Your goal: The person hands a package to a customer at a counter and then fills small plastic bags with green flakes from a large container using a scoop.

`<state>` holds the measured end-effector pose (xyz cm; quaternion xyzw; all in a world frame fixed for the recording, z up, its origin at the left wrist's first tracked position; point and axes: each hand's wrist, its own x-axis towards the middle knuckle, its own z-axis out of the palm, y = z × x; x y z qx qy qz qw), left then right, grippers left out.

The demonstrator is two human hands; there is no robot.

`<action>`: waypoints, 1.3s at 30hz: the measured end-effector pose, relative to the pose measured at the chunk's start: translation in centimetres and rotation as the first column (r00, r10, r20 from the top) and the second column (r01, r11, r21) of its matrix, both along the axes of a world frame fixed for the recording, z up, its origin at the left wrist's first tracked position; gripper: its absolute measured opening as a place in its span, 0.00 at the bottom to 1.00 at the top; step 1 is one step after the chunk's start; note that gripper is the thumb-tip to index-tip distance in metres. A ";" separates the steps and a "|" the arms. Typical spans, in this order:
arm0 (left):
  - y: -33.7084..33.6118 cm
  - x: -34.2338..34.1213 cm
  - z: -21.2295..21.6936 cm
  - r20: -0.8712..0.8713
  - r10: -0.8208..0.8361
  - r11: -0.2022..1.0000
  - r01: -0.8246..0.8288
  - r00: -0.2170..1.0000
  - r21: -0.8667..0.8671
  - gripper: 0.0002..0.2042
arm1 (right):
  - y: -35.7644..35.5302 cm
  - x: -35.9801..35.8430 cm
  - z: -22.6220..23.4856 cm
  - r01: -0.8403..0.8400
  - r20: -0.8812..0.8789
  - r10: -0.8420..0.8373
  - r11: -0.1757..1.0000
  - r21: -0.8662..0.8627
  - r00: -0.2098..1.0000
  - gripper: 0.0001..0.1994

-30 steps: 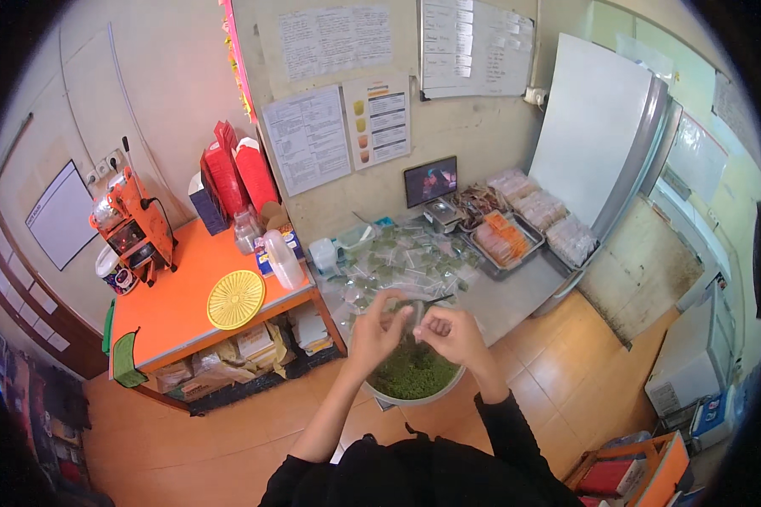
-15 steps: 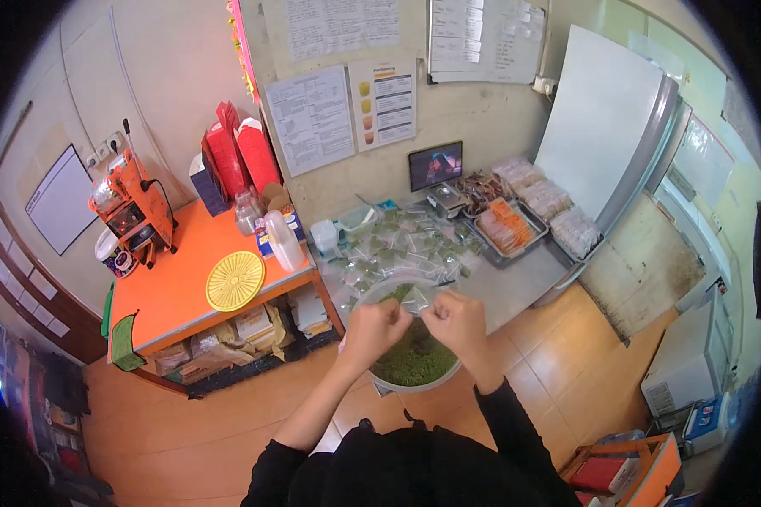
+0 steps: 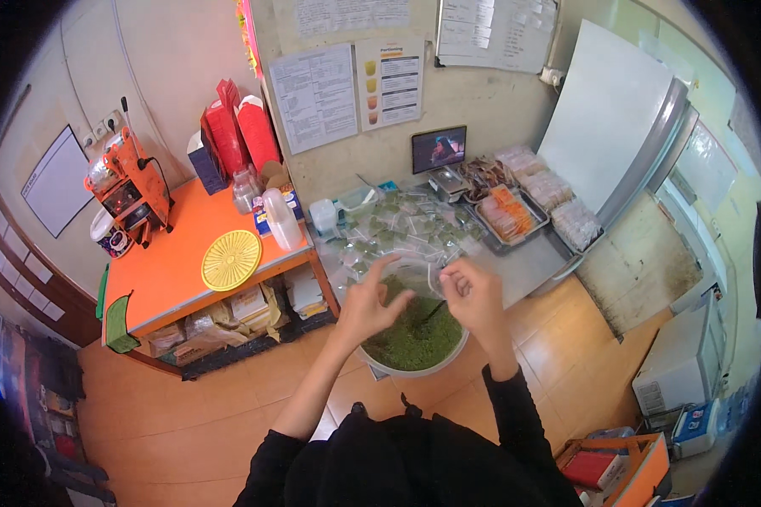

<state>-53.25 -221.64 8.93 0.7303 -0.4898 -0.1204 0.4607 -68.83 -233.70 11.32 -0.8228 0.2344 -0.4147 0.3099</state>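
my left hand (image 3: 365,306) and right hand (image 3: 473,297) pinch the opposite edges of a small clear plastic bag (image 3: 413,272), held open between them just above a white bowl (image 3: 372,362) of green powder (image 3: 414,340). both hands are closed on the bag, fingers curled over its rim. a dark spoon handle (image 3: 432,313) stands tilted in the powder, below the bag. the bowl sits low in front of me, near the edge of the grey table (image 3: 524,269), where many small packets of green powder (image 3: 397,228) lie spread out. behind them stand a small screen (image 3: 439,149) and trays of wrapped goods (image 3: 516,211). to my left, an orange table (image 3: 169,270) carries a round yellow lid (image 3: 231,259), a clear bottle (image 3: 281,220), red cartons (image 3: 241,131) and an orange sealing machine (image 3: 127,186). paper sheets (image 3: 317,97) hang on the wall above.
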 end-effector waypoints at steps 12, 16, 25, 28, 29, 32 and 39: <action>0.3 0.2 -1.8 0.012 0.098 0.972 -0.093 0.995 -0.215 0.22 | -3.0 -0.5 -7.9 -0.348 -0.671 -0.117 0.782 -0.517 0.732 0.05; 1.1 0.5 -1.8 -0.017 0.122 0.976 -0.123 0.992 -0.179 0.21 | -3.9 -0.8 -9.1 -0.418 -0.702 -0.109 0.735 -0.533 0.703 0.06; 0.7 0.6 -1.9 -0.054 0.139 0.984 -0.144 0.989 -0.103 0.22 | -2.4 -1.1 -8.3 -0.484 -0.750 0.089 0.811 -0.327 0.655 0.09; 0.4 0.8 -2.2 -0.035 0.115 0.986 -0.118 0.993 -0.116 0.22 | -3.0 -1.0 -9.0 -0.430 -0.725 0.158 0.879 -0.206 0.670 0.09; 0.3 0.9 -2.3 -0.030 0.111 0.987 -0.114 0.993 -0.114 0.21 | -3.6 -1.2 -8.6 -0.375 -0.699 0.145 0.908 -0.186 0.700 0.08; 0.2 1.6 -2.6 -0.035 0.106 0.989 -0.109 0.994 -0.100 0.23 | -4.3 -1.3 -7.9 -0.290 -0.652 0.112 0.941 -0.173 0.750 0.08; -0.7 1.6 -2.8 0.155 -0.002 1.000 0.006 0.988 -0.024 0.27 | -6.2 -2.4 -5.3 -0.100 -0.586 -0.022 0.980 -0.174 0.810 0.07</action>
